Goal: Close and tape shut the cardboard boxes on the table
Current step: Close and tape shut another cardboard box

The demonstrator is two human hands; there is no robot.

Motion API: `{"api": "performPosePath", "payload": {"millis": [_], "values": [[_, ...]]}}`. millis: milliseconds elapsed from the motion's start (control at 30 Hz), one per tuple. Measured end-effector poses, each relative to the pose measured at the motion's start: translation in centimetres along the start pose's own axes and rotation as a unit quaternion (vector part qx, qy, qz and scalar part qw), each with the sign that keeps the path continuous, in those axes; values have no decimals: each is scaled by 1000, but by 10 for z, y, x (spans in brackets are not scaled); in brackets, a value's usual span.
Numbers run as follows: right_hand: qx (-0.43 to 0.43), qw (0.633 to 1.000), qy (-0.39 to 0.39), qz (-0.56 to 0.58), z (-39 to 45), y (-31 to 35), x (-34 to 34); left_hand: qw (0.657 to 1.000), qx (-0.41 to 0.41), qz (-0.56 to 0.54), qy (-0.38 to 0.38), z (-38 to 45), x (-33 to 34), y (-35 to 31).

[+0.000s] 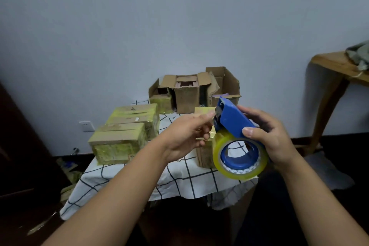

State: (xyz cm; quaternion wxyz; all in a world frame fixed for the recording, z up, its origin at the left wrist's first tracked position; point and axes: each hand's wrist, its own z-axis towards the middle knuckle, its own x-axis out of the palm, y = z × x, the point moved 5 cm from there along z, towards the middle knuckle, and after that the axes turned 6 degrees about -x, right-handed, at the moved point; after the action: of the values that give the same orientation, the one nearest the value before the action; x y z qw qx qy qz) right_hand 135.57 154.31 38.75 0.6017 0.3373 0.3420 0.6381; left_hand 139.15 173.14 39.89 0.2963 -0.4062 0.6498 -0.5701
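The person is holding a blue tape dispenser [233, 121] up in the air above the near edge of the tabletop [139, 175], and the right hand [271, 136] is wrapping around its body, thumb across the front and fingers curled behind, so that the roll of clear yellowish tape [239, 156] is hanging free below the palm. The left hand [187, 136] is reaching in from the other side, its fingers bent and its fingertips [209, 115] pinching at the cutter end of the dispenser, most likely to find and pull loose the tape's free end before sealing the next box; the strip itself is too faint to make out. Directly behind both hands, and partly hidden by them, a small taped box [205, 156] is standing on the checked cloth. To the left of the left hand two more sealed boxes [123, 136] are sitting side by side, already wrapped in tape. Farther away beyond the hands, near the wall, a cluster of open boxes [189, 92] is waiting with flaps up, so these look like the work still to be done. Nothing is lying between the hands and those open boxes except the small taped box, which may need shifting aside. Off to the right of the right hand a wooden side table [335, 70] is standing apart.
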Motion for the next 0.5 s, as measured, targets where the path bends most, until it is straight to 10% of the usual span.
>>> {"api": "performPosePath", "payload": {"millis": [267, 500], "values": [[17, 999, 19, -30, -4, -6, 1, 983, -77, -147, 85, -7, -17, 16], [15, 997, 40, -58, -7, -11, -4, 993, -115, 2, -25, 2, -19, 19]]}}
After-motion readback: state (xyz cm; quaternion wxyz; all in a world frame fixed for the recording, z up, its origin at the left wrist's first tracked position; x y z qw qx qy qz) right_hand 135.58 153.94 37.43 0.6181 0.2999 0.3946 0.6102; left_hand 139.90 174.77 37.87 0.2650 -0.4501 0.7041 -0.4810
